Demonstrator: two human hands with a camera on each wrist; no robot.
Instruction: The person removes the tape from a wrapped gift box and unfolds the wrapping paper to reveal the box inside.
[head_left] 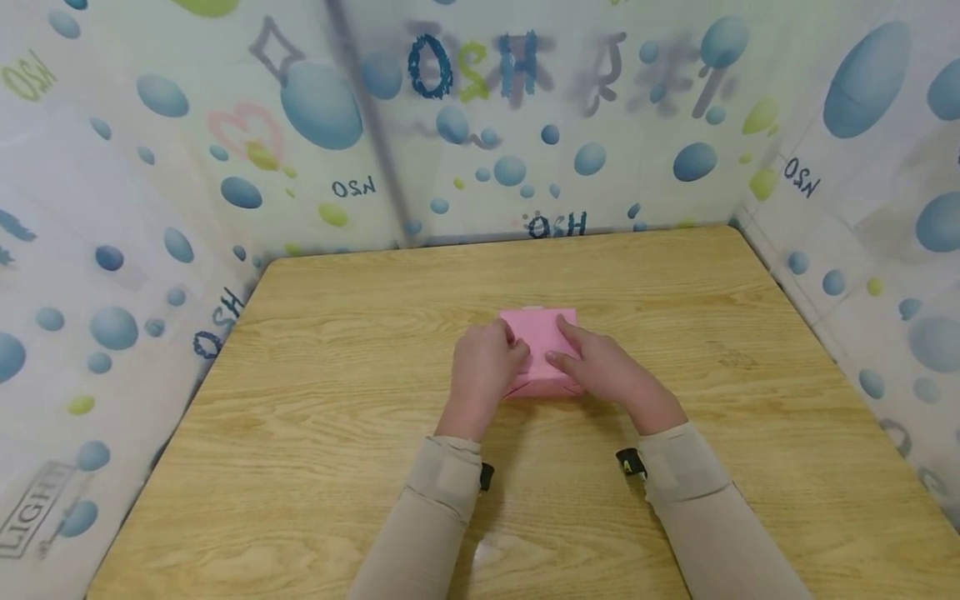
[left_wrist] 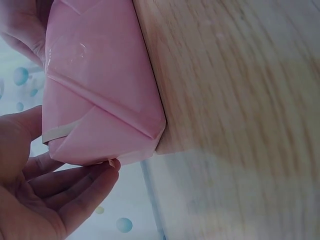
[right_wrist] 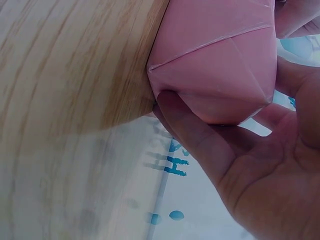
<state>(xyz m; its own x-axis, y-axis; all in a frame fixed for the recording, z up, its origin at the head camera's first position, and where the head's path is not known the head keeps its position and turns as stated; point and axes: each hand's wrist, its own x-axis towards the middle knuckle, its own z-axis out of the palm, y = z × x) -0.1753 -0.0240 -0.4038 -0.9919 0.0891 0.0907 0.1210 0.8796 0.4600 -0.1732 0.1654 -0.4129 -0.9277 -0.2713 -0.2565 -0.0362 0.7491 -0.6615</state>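
Note:
A box wrapped in pink paper sits on the wooden table, its near end folded into creased flaps. My left hand is at its left side, thumb at the top edge and fingers bent against the side. In the left wrist view, a pale strip crosses the box's edge near that thumb, and a small pale bit shows at a fingertip. From the right, my right hand grips the box with thumb on top. Its fingers lie along the right side in the right wrist view.
The wooden table reaches away on every side of the box. Walls of printed sheeting with blue and green drops stand behind it and at both sides. A dark band shows at the right cuff.

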